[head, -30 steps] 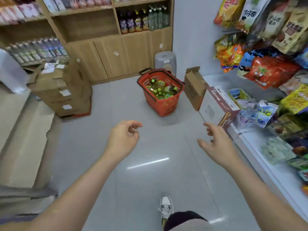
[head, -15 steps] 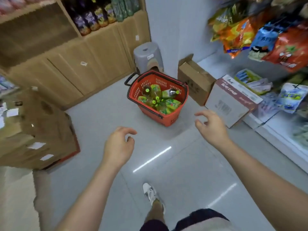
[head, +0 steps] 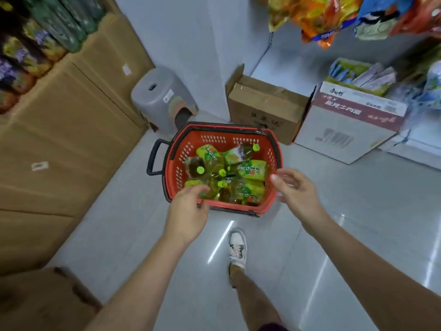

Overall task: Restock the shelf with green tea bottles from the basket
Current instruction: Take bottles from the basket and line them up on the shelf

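Green tea bottles (head: 241, 174) lie heaped on their sides in the red basket (head: 214, 137) on the floor, and neither hand holds one. The left hand (head: 188, 207) hangs over the basket's near left rim with loosely curled, empty fingers, its fingertips above a bottle; I cannot tell whether they touch it. The right hand (head: 297, 189) is at the right rim, fingers spread and relaxed, gripping nothing. The bottles have bright green caps, yellow-green labels and amber tea showing through clear plastic, and they cross one another at mixed angles. A black handle (head: 154, 160) juts from the basket's left side. A grey stool (head: 162, 96) and a brown carton (head: 265, 108) stand just behind the basket, with a white carton (head: 346, 132) beside the brown one. A wooden cabinet (head: 59, 139) runs along the left. Bare floor lies around the person's white shoe (head: 237, 247).
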